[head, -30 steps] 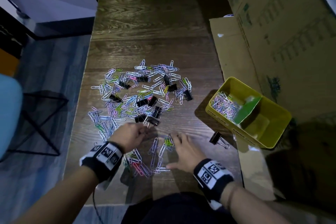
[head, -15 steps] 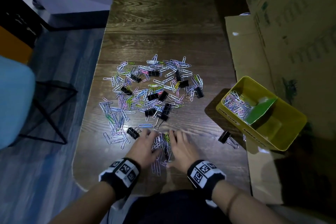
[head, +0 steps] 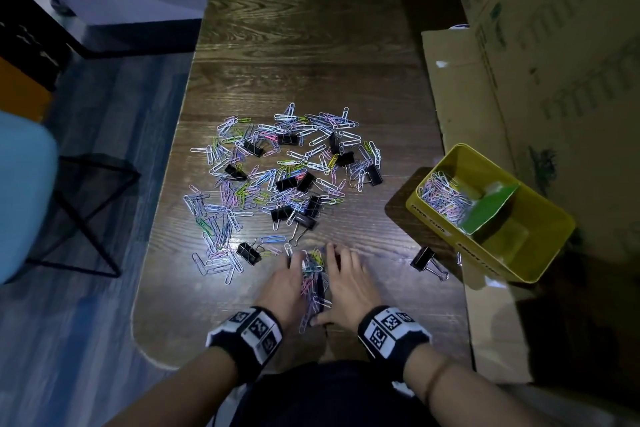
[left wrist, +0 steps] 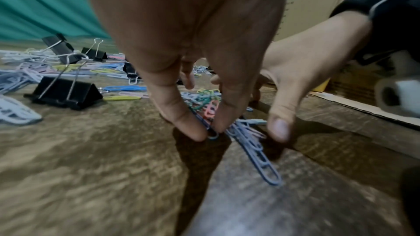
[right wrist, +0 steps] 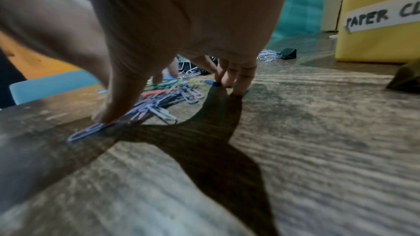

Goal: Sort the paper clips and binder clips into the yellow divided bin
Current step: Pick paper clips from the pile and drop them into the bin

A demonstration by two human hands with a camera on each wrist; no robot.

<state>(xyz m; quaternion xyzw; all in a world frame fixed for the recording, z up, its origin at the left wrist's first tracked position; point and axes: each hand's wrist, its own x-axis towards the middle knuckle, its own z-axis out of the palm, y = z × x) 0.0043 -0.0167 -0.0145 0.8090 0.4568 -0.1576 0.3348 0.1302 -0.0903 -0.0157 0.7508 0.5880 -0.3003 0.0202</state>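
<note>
A bunch of coloured paper clips (head: 313,282) lies near the table's front edge, pressed between my two hands. My left hand (head: 285,284) pinches the bunch (left wrist: 211,110) between thumb and forefinger. My right hand (head: 349,282) stands beside it with its fingertips (right wrist: 238,87) on the wood and its thumb on a clip. The main scatter of paper clips and black binder clips (head: 277,177) spreads beyond the hands. The yellow bin (head: 460,248) stands at the right, with paper clips (head: 443,198) in its left compartment and a green divider (head: 488,208) across the middle.
One binder clip (head: 424,258) lies alone by the bin, another (head: 248,252) just left of my left hand. Cardboard boxes (head: 536,45) wall the right side. A blue chair (head: 24,191) stands off the table's left edge. The bin's label (right wrist: 382,17) reads "PAPER CL".
Both hands have slid toward each other and swept the loose clips in front of me into one tight bunch. The left hand left the binder clips it was touching.
</note>
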